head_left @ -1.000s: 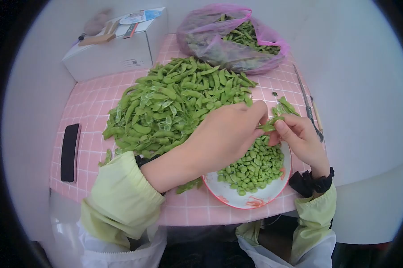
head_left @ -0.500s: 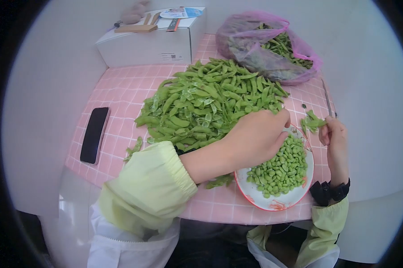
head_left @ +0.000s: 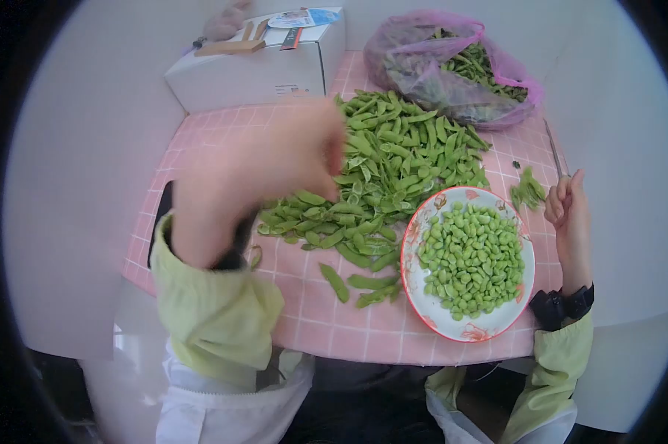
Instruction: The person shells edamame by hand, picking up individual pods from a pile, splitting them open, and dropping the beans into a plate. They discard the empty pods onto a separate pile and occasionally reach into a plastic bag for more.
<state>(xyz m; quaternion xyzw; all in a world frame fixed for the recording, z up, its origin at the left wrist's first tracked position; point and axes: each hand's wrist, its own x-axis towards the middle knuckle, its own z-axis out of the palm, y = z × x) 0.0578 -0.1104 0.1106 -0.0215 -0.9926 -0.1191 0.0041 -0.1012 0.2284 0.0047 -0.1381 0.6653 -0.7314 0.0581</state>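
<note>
My left hand [head_left: 275, 159], blurred by motion, is over the left side of a heap of green edamame pods [head_left: 393, 159]. Its fingers are smeared, and whether they hold anything does not show. At the right edge of the table is my right hand [head_left: 568, 203], fingers loosely bent and apart, with nothing visible in it. Just left of it lies a small bunch of pods [head_left: 527, 190]. Between the hands stands a white plate with a red rim [head_left: 417, 300], holding a mound of shelled green beans [head_left: 473, 259]. Several loose pods [head_left: 335, 283] lie left of the plate.
A purple plastic bag [head_left: 415, 70] of pods sits at the back right. At the back left stands a white box [head_left: 264, 78] with small items on top. A phone [head_left: 159, 214] is partly hidden by my left arm. A thin stick [head_left: 553, 148] lies along the right edge.
My left hand has swung from above the plate to the left, uncovering the beans. My right hand has come away from the small bunch of pods, and its fingers have loosened. The view has shifted slightly.
</note>
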